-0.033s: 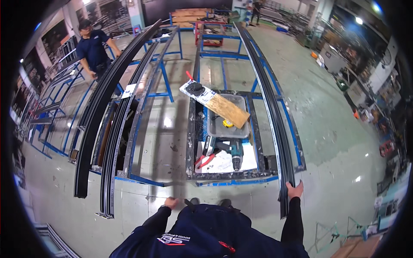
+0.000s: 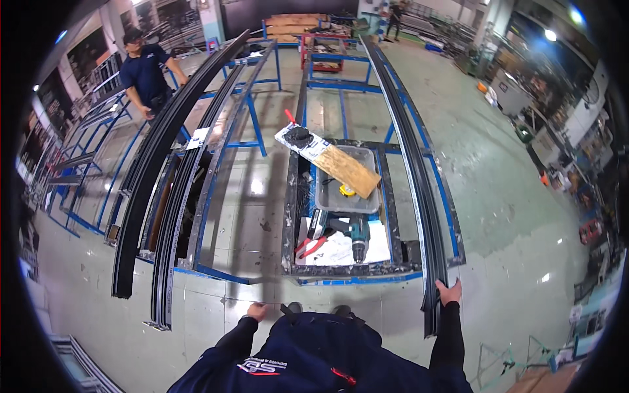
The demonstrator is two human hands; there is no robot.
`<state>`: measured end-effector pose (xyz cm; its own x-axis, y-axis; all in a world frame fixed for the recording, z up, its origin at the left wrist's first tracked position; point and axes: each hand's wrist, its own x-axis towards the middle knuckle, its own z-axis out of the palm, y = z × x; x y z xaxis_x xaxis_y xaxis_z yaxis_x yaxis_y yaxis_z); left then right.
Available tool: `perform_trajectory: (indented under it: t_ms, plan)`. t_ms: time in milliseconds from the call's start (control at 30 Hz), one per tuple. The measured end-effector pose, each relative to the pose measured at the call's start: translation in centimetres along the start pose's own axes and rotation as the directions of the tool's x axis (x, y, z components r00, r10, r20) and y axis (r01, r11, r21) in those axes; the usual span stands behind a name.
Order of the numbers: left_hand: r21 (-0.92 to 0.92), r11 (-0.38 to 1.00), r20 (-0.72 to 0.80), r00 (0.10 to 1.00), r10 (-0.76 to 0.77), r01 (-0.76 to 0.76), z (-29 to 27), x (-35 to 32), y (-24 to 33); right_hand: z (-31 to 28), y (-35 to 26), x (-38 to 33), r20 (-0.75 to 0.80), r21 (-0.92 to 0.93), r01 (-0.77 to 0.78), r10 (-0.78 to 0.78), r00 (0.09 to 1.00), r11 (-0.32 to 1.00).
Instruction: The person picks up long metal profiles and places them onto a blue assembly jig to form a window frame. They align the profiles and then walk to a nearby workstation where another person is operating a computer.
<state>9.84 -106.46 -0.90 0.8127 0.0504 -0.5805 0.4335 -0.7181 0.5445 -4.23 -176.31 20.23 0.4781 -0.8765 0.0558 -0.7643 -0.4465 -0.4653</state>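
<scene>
On the right, a long dark metal profile lies along the blue-framed stand, its near end jutting past the frame toward me. My right hand is at that end, fingers against its right side and over the edge, thumb held apart. Low in front of my waist, my left hand hangs with loosely bent fingers and nothing visible in it. Between the rails sit a cordless drill, red-handled pliers, a white sheet and a clear plastic tub. A wooden board lies across the tub.
More long dark profiles lie on the left stand, with near ends overhanging. Beyond them stands a co-worker. A yellow tape measure is in the tub. A red cart stands at the back; machines and clutter line the right wall.
The whole view has shifted very slightly. My right hand stays at the profile's near end, and my left hand keeps its place by my waist.
</scene>
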Motion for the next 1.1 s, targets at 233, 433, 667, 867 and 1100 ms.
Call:
perform_trajectory:
  t_ms: [233,433,667,867,1100]
  plan:
    - [-0.41,0.85,-0.007,0.931,-0.365,0.33,2.4,-9.1,3.5,4.3,8.1,9.1,0.636,0.033,-0.043,0.012,0.771,0.999]
    - [-0.441,0.793,0.077,0.898,-0.433,0.42,7.5,-13.2,5.6,3.0,5.9,9.2,0.772,0.29,-0.274,-0.055,0.633,0.917]
    - [-0.3,0.914,0.12,0.961,-0.248,0.273,9.2,-9.6,9.2,-2.7,-1.9,6.0,0.45,-0.192,0.101,-0.004,0.893,0.976]
    - [-0.288,0.95,0.046,0.993,-0.111,0.12,8.1,-4.0,13.2,-3.9,-7.1,1.3,0.306,-0.317,0.102,0.0,0.952,0.943]
    - [-0.185,0.98,0.091,0.994,-0.062,0.078,5.2,-2.3,15.3,-2.6,-7.4,-0.6,0.225,-0.183,0.106,-0.063,0.972,0.977]
